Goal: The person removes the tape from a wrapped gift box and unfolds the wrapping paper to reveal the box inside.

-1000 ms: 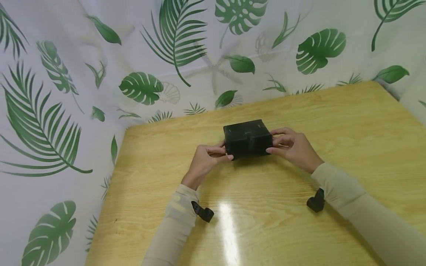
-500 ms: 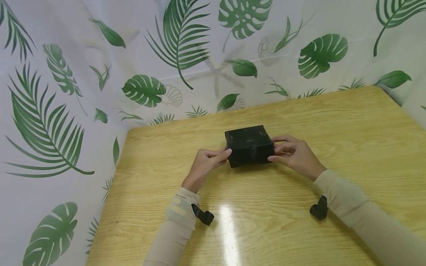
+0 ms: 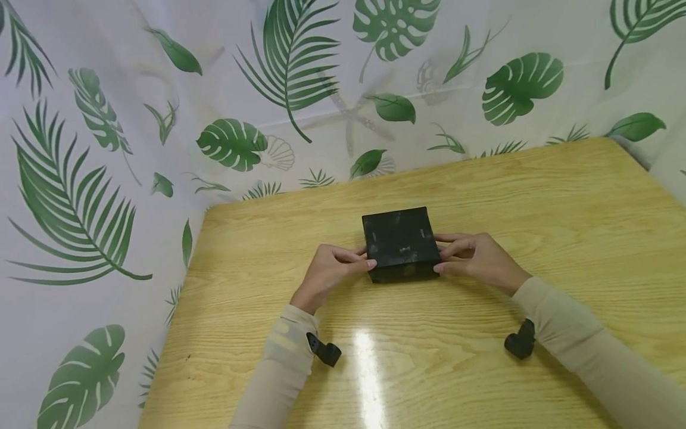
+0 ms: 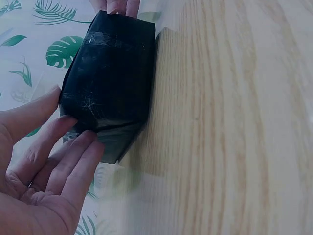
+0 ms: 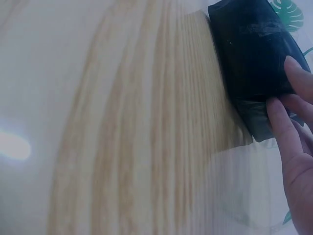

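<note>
Long beige sleeves (image 3: 576, 330), lightly wrinkled; small black camera (image 3: 328, 353) at each wrist.

- Box (image 3: 402, 238): between the fingers of the left hand (image 3: 328, 271) and those of the right hand (image 3: 479, 262), touching both.
- Table (image 3: 429, 363): below all the fingers, reaching out left, right, nearer and beyond them.
- Backdrop cloth (image 3: 177, 107): beyond the fingers behind the table's far edge, and left of them along its left edge.
- Left wrist camera (image 3: 324, 351), right wrist camera (image 3: 520, 341): nearer than the fingers, inward of each sleeve.
</note>
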Demonstrator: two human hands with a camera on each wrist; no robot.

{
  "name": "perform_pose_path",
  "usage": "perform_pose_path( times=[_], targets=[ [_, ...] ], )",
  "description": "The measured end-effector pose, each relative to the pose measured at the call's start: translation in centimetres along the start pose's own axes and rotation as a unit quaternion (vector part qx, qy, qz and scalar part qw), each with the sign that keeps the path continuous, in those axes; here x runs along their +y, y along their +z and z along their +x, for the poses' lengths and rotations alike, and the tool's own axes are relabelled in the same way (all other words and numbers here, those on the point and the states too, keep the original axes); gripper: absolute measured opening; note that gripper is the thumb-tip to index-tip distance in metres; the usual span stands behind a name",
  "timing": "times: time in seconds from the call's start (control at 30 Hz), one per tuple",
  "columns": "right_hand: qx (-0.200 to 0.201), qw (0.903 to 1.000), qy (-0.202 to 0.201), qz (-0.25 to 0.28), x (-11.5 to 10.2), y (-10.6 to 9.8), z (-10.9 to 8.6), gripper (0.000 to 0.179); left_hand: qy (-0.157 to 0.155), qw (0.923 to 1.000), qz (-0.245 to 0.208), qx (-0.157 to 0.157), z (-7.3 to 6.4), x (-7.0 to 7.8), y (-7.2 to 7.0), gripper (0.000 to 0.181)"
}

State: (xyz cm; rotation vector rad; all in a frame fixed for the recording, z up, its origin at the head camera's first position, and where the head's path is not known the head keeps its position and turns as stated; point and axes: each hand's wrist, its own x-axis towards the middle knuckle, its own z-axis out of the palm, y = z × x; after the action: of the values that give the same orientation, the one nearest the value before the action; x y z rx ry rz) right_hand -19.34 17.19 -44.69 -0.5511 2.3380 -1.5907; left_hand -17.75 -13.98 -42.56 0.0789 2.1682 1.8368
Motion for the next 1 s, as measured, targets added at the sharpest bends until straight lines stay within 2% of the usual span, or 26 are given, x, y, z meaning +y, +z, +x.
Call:
perform_pose_path(
  times=[0.27,0.33,0.4,0.47,0.53,0.6,0.7,0.8,0.87,0.93,1.0],
  targets=[
    [-0.013,0.9998,0.011,-0.009,0.1,-0.1,-0.1,0.031,0.006,0.9992,0.038,0.002,-0.1,-0.1,0.0,0.02],
    [-0.025,0.9993,0.016,-0.023,0.1,-0.5,0.0,0.029,0.021,0.9971,0.073,0.008,-0.1,0.1,-0.2,0.021],
    [-0.032,0.998,0.023,-0.049,-0.2,-1.1,0.0,0.027,0.049,0.991,0.122,0.024,-0.1,0.6,-0.5,0.021],
    [-0.017,0.9962,0.034,-0.078,-0.7,-1.8,0.1,0.028,0.087,0.9782,0.182,0.049,0.2,1.3,-0.7,0.023],
    [0.011,0.9949,0.043,-0.09,-1.5,-2.3,0.2,0.03,0.122,0.9599,0.242,0.07,0.5,2.3,-0.7,0.028],
    [0.051,0.9916,0.046,-0.11,-2.4,-2.4,0.5,0.033,0.149,0.942,0.293,0.07,1.0,3.3,-0.3,0.035],
    [0.095,0.9842,0.033,-0.146,-3.7,-1.7,1.2,0.032,0.171,0.9188,0.355,0.029,1.9,4.5,0.9,0.046],
    [0.121,0.9702,0.012,-0.209,-4.8,-0.5,2.0,0.027,0.183,0.8936,0.409,-0.03,2.6,5.1,2.4,0.053],
    [0.13,0.9604,-0.004,-0.247,-5.3,0.3,2.5,0.024,0.189,0.8794,0.432,-0.062,3.1,5.3,3.4,0.058],
    [0.137,0.9495,-0.016,-0.282,-5.7,1.0,2.8,0.022,0.194,0.8649,0.456,-0.08,3.4,5.4,4.2,0.062],
    [0.146,0.9378,-0.021,-0.314,-5.9,1.4,3.0,0.021,0.195,0.855,0.472,-0.09,3.6,5.5,4.7,0.065]
  ],
)
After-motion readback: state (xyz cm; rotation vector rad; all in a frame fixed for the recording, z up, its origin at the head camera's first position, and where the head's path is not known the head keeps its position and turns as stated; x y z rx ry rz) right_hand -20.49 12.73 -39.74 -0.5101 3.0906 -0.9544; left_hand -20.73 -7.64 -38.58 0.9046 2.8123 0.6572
